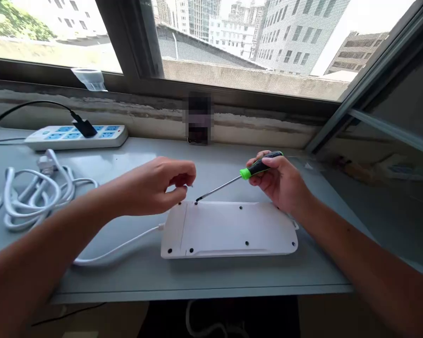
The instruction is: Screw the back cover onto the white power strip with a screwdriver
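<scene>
While the screwdriver tip sits at a screw hole along the far edge of the white power strip, the work in hand looks like the screws on its back panel. The strip lies face down on the tabletop, just below and between both hands.

Right hand: clamped around the green-and-black handle, wrist raised, shaft slanting down and away toward the left hand. Forearm comes in from the lower right, crossing the strip's near corner.

Left hand: hovers just above the strip's far left corner, thumb and fingertips pinched together right beside the tool tip. Whether a screw sits in that pinch is too small to tell. Forearm runs in low from the lower left.

Judgement: the next move calls for the tip seated square in the hole and the shaft brought more upright; at this slant it could slip out.

Further holes show near the strip's near edge. The strip's cord trails off under the left forearm.
</scene>
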{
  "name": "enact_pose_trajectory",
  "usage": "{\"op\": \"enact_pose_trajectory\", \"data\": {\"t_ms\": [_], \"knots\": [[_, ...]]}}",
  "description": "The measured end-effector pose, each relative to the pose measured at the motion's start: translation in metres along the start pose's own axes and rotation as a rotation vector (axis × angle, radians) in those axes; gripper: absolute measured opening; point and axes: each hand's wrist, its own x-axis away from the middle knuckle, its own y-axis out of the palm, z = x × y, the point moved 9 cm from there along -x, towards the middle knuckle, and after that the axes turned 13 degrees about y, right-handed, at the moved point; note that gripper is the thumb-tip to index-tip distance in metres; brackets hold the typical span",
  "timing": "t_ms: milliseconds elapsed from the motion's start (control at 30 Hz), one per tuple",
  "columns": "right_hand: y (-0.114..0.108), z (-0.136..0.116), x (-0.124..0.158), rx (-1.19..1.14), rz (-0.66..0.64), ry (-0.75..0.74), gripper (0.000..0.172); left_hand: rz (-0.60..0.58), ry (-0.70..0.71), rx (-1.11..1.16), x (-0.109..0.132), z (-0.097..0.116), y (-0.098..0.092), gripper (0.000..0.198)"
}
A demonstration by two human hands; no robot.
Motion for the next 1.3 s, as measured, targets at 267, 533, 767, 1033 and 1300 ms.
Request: {"op": "enact_pose_trajectory", "data": {"t_ms": [267,533,767,1033,1300], "knots": [[0.003,0.006,-0.001,0.025,-0.024,0.011,0.017,-0.085,0.025,-0.008,-0.003,0.006,0.007,0.013],[0.000,0.008,-0.003,0.041,-0.009,0.012,0.015,-0.197,-0.005,0.065,-0.002,-0.001,0.025,0.021],[-0.009,0.010,-0.005,0.043,0.048,0.042,0.015,-0.188,0.002,0.108,-0.003,-0.004,0.026,0.020],[-0.013,0.008,-0.008,0.064,0.098,0.055,0.015,-0.166,-0.010,0.146,-0.004,-0.002,0.026,0.019],[-0.017,0.008,-0.008,0.093,0.131,0.036,0.017,-0.195,-0.076,0.118,-0.004,-0.002,0.025,0.023]]}}
